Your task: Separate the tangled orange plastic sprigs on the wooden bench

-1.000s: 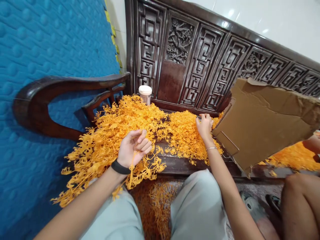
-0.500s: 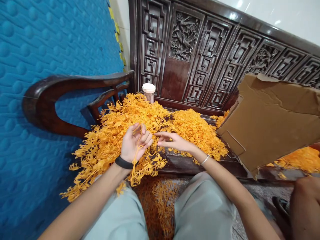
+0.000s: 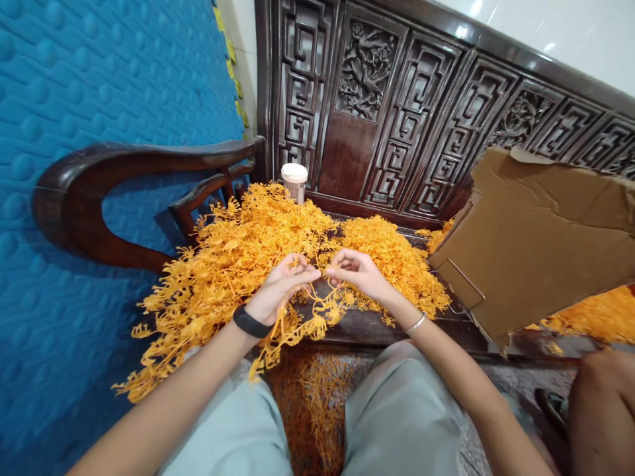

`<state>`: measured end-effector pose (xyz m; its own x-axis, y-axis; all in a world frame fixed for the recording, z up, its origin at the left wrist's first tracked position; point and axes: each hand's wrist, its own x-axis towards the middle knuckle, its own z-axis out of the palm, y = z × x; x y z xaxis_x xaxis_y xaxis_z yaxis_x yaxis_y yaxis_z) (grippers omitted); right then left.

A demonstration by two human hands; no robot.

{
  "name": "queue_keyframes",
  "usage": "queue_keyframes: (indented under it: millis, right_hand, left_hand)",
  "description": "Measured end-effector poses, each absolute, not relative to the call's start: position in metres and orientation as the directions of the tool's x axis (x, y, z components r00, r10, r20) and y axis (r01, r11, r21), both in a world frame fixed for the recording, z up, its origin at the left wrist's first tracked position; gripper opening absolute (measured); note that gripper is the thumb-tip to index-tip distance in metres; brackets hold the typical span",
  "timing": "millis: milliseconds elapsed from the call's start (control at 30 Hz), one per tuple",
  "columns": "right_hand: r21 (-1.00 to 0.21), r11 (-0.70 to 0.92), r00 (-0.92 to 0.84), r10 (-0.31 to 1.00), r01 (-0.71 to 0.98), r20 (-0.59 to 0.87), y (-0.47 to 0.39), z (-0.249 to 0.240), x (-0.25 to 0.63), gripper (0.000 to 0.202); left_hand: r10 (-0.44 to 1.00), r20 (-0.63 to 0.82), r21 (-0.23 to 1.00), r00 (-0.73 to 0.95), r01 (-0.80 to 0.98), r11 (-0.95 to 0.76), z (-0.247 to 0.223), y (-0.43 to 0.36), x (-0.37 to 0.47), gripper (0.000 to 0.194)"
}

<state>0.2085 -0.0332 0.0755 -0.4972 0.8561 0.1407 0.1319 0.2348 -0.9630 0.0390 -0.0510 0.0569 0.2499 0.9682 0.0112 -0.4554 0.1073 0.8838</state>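
Note:
My left hand (image 3: 284, 285), with a black band at its wrist, is closed on an orange branching strand (image 3: 317, 324) that looks like soft plastic with small frilly heads. The strand hangs below and between my hands. My right hand (image 3: 361, 272), wearing a silver bracelet, pinches at the strand's upper part, its fingertips close to my left thumb. Just beyond my left hand a large heap of like orange strands (image 3: 218, 264) covers the seat. Behind my right hand lies a second heap of smaller orange pieces (image 3: 391, 258).
A white-lidded jar (image 3: 294, 182) stands at the back of the dark carved wooden bench (image 3: 347, 158). On the right leans a cardboard sheet (image 3: 540, 244), with more orange pieces (image 3: 595, 314) beyond it. Orange scraps (image 3: 322, 403) litter the floor. Another person's knee (image 3: 602, 396) is at lower right.
My left hand has turned over and moved slightly right. My right hand has shifted a little right and closed its fingers on the strand, which now spreads between both hands.

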Motion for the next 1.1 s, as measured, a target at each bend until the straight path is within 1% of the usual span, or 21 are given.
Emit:
queue_keyframes:
  millis: [67,167,267,367,467,567,667,767,833,900,967,1100]
  right_hand:
    - [-0.971,0.208,-0.440,0.888,0.122,0.135,-0.035,0.075,0.208,0.025]
    - [-0.960,0.265,-0.400,0.892,0.091,0.209,-0.037,0.072,0.204,0.025]
    - [-0.940,0.336,-0.386,0.876,0.062,0.288,-0.037,0.068,0.199,0.024]
    - [-0.921,0.383,-0.392,0.860,0.077,0.325,-0.037,0.066,0.198,0.021]
    - [-0.878,0.461,-0.386,0.839,0.129,0.384,-0.037,0.065,0.198,0.017]
    - [-0.823,0.523,-0.366,0.827,0.224,0.426,-0.038,0.065,0.199,0.014]
    - [-0.750,0.585,-0.343,0.804,0.309,0.485,-0.038,0.065,0.198,0.014]
    - [-0.693,0.631,-0.357,0.773,0.349,0.524,-0.037,0.063,0.196,0.014]
    - [-0.688,0.630,-0.361,0.774,0.361,0.520,-0.035,0.061,0.195,0.014]
    - [-0.707,0.607,-0.347,0.792,0.361,0.503,-0.032,0.059,0.195,0.013]
    - [-0.733,0.582,-0.330,0.810,0.353,0.485,-0.030,0.058,0.196,0.012]
    - [-0.732,0.587,-0.336,0.806,0.346,0.487,-0.028,0.059,0.199,0.009]
  left_hand:
    - [0.970,-0.012,0.906,0.245,-0.408,0.114,0.054,-0.052,0.042,0.038]
    - [0.955,-0.043,0.911,0.293,-0.380,0.158,0.053,-0.054,0.048,0.045]
    - [0.946,-0.082,0.905,0.313,-0.375,0.202,0.052,-0.056,0.052,0.041]
    - [0.960,-0.081,0.898,0.269,-0.398,0.188,0.048,-0.054,0.055,0.037]
    - [0.972,-0.068,0.889,0.223,-0.429,0.160,0.043,-0.050,0.056,0.036]
    - [0.983,-0.066,0.882,0.173,-0.451,0.138,0.042,-0.048,0.057,0.035]
    - [0.990,-0.078,0.890,0.115,-0.440,0.121,0.043,-0.047,0.057,0.034]
    - [0.991,-0.104,0.896,0.082,-0.424,0.129,0.042,-0.046,0.057,0.037]
    - [0.993,-0.106,0.895,0.047,-0.430,0.116,0.040,-0.045,0.057,0.039]
    - [0.993,-0.116,0.894,0.022,-0.434,0.114,0.039,-0.043,0.057,0.038]
    - [0.990,-0.132,0.885,0.054,-0.442,0.142,0.039,-0.042,0.056,0.032]
    - [0.972,-0.110,0.866,0.206,-0.460,0.195,0.043,-0.043,0.057,0.019]
